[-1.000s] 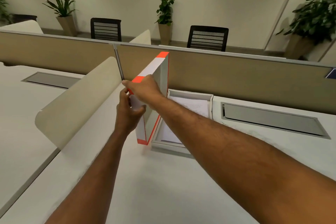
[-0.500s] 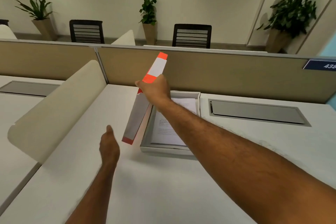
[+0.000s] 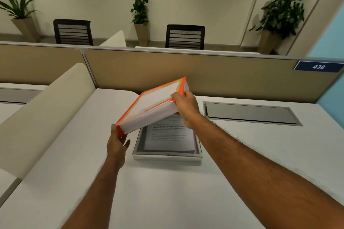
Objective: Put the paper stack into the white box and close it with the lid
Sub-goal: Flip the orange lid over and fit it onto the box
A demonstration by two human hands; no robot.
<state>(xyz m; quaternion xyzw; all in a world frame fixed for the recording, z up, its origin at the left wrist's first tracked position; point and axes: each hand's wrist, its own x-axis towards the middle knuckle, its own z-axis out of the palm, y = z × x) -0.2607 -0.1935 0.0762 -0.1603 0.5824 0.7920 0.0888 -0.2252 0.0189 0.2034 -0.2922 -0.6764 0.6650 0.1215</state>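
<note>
The white box [image 3: 165,157] sits open on the desk, with the paper stack [image 3: 168,138] lying flat inside it. Above its far left part I hold the white lid with orange edges [image 3: 154,99], top side up and tilted, its right corner higher. My right hand [image 3: 186,107] grips the lid's near right corner. My left hand [image 3: 117,142] holds the lid's lower left corner from below. The lid hides the back of the box.
A curved cream divider [image 3: 46,109] rises on the left of the desk. A tan partition [image 3: 214,72] runs along the back. A grey cable hatch [image 3: 249,113] lies flush in the desk on the right.
The lid has swung from standing on edge beside the box to nearly flat over it. My left hand, free half a second ago, now holds its lower left corner.
</note>
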